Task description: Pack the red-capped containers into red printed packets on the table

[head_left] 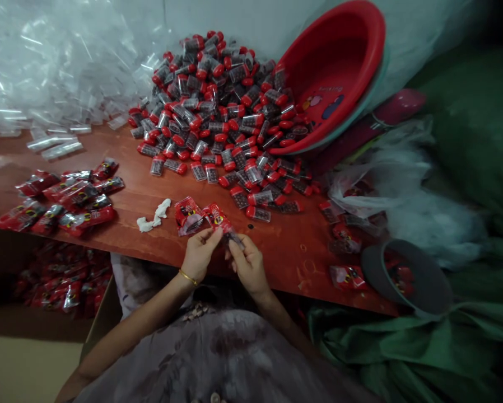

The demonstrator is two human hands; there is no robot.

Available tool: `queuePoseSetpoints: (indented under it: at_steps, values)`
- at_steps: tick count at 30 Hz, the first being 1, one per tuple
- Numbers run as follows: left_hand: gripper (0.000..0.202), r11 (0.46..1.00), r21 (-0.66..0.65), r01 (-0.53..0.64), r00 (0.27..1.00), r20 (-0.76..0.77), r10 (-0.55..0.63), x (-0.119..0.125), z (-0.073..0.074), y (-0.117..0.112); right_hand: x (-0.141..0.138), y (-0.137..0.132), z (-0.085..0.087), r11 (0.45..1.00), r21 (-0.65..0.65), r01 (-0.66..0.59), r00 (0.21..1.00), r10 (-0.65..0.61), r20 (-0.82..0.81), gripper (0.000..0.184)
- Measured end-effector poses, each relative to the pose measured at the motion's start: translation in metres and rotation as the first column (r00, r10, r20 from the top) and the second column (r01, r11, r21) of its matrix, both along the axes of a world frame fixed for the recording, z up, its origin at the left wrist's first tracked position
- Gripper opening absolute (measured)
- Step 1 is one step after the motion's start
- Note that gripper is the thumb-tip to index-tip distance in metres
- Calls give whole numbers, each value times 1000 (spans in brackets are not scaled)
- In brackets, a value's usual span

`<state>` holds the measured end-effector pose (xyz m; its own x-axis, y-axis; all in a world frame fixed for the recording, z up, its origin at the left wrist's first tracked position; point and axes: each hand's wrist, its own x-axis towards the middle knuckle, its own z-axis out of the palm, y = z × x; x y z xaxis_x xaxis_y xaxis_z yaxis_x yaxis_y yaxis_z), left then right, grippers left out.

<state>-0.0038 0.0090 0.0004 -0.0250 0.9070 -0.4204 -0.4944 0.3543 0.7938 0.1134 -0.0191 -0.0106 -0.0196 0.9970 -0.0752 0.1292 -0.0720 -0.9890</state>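
Close to the table's front edge, both hands meet at a small red printed packet (216, 215). My left hand (199, 254) pinches its lower end between thumb and fingers. My right hand (248, 263) has its fingers closed round a small clear tube with dark contents (233, 236), at the packet's lower right end. Whether the tube is inside the packet or against its opening I cannot tell. Another red packet (188, 216) lies flat just left of the held one. A crumpled white scrap (154, 215) rests farther left.
A big heap of red-capped clear tubes (218, 112) covers the table's back middle. A red basin (339, 61) leans at its right. Filled red packets (73, 196) lie left, above a box of packets (62, 280). Clear empty tubes (58, 67) pile back left; a grey bowl (406, 274) stands right.
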Motion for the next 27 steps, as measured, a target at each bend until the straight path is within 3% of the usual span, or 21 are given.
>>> queuePoseSetpoints:
  at_steps: [4,9,13,18,20,24,27]
  values:
    - [37,1000,-10,12,998,68,-12,-2,2,5,-5,1,-1,998,53,-30,997,27,68,23]
    - [35,999,-1,49,993,105,-49,-7,7,10,-7,7,0,998,34,-49,999,49,-9,23]
    - [34,995,46,91,992,78,-94,-7,9,10,-7,9,3,987,-76,-143,971,125,-206,27]
    - [33,973,56,223,974,34,-225,-9,7,9,-19,7,1,972,-189,-140,869,29,-494,31]
    - [33,972,60,227,973,40,-229,-11,7,10,-24,6,-1,981,-176,-81,876,-14,-483,30]
    - [37,985,118,126,990,56,-133,-12,4,7,-27,5,-3,997,-71,-14,951,-9,-309,29]
    - [39,978,103,183,981,53,-189,-11,-1,2,-27,6,-2,996,-94,0,950,-29,-312,30]
